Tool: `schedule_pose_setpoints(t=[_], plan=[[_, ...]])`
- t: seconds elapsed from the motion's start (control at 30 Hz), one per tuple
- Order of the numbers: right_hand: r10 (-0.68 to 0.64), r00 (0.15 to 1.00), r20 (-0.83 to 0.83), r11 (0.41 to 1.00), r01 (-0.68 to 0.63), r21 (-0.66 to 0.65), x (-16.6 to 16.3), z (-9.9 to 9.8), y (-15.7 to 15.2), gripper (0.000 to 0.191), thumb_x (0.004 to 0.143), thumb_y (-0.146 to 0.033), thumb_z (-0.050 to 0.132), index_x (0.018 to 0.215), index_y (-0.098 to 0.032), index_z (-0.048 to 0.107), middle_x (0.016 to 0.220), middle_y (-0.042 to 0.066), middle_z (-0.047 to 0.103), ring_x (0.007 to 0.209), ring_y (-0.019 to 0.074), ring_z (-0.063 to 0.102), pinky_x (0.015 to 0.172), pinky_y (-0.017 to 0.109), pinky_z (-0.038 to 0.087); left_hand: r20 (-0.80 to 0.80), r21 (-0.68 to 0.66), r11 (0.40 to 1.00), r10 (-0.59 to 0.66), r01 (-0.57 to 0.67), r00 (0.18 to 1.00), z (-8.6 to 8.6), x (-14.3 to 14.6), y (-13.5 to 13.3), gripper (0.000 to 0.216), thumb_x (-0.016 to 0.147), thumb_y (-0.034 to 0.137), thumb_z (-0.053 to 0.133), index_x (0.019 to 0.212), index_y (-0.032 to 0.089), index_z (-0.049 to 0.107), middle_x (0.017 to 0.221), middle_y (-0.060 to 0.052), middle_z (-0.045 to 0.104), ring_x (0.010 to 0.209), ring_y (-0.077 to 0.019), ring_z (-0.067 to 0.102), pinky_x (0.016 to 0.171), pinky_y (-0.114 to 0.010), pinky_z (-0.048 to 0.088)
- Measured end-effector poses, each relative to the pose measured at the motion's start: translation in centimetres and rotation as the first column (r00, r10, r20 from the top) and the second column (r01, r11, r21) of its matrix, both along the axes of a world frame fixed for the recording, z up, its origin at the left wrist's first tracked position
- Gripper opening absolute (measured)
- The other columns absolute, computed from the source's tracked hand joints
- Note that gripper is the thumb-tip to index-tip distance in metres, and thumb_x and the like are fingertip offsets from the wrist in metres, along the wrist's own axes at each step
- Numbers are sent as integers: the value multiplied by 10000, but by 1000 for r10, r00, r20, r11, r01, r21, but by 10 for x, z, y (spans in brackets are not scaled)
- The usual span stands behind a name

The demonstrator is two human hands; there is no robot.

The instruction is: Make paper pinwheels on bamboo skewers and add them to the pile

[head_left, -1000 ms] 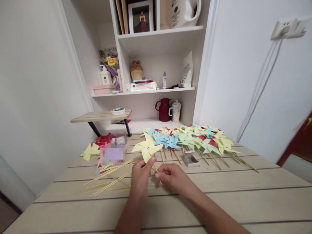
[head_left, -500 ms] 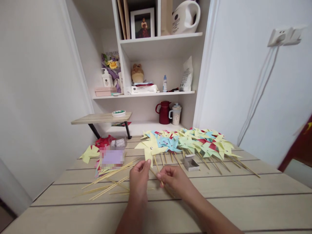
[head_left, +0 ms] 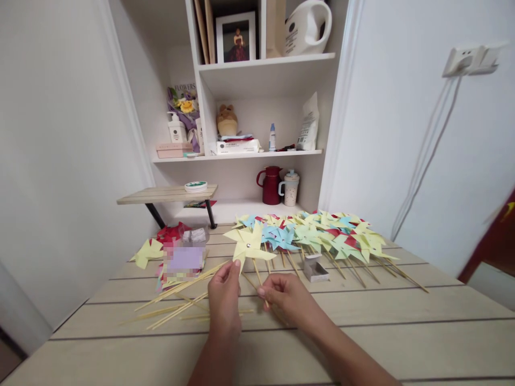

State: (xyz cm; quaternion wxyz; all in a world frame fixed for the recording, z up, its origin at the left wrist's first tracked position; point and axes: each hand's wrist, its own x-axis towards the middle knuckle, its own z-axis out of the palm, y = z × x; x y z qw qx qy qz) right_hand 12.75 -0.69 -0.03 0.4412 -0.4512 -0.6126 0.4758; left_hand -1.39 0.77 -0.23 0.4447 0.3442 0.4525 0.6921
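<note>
A pale yellow paper pinwheel (head_left: 251, 247) with a pin at its centre stands tilted above the table on a thin wooden stick (head_left: 257, 271). My right hand (head_left: 286, 297) is closed around the lower part of that stick. Thumb and fingers of my left hand (head_left: 224, 292) pinch the tip of the pinwheel's lower blade. Left of my hands lie several loose wooden sticks (head_left: 177, 292). Beyond my right hand, many finished-looking pinwheels (head_left: 341, 241) in yellow, blue, green and red rest in a heap with their sticks pointing toward me.
A small open grey box (head_left: 316, 269) sits beyond my right hand. On the left are a loose yellow pinwheel shape (head_left: 148, 252), red paper (head_left: 172, 234) and a clear container (head_left: 196, 235). A small raised shelf (head_left: 161, 195) stands at the table's back left, before the white shelving (head_left: 261, 80).
The pinwheel has turned on its stick, its lower blade swinging left. My left hand has moved slightly left with that blade, while my right hand stays about where it was.
</note>
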Motion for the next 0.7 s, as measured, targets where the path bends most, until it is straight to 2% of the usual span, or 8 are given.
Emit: schedule_pose_setpoints(t=[0.17,0.27,0.37,0.6,0.7], plan=[[-27,999,-28,999,28,19,-1,3,0,251,761,-320,660,559,-187,592,515,5,635,466,103,452,509,241,328,192,54,998,-23,13,981,6,-2,-2,396,742,451,761,948,124,679,521,112,310,452,-49,242,420,-172,226],[-49,995,-89,998,53,42,0,4,2,245,776,-326,647,581,-191,585,520,-4,630,494,113,489,555,245,376,325,-6,1000,-10,13,946,10,-4,-1,260,850,319,667,990,101,676,539,101,344,429,-37,266,402,-160,234],[-65,994,-90,993,74,97,1,5,2,244,795,-313,627,587,-190,593,544,0,639,544,129,542,611,254,414,425,-90,996,24,16,905,11,-6,1,163,924,202,551,953,91,667,530,97,342,399,-27,269,384,-152,231],[-108,994,30,983,102,151,5,12,-1,230,812,-239,605,587,-191,611,566,-1,651,570,133,564,607,247,415,460,-160,986,31,49,888,11,-6,1,159,943,158,520,868,98,647,526,98,316,374,-15,267,362,-142,219],[-155,988,-15,974,155,168,23,18,6,202,817,-269,603,632,-193,638,574,3,657,585,144,585,607,253,430,448,-167,986,51,27,893,10,-5,0,162,941,160,519,859,103,647,537,95,316,377,-15,264,364,-141,219]])
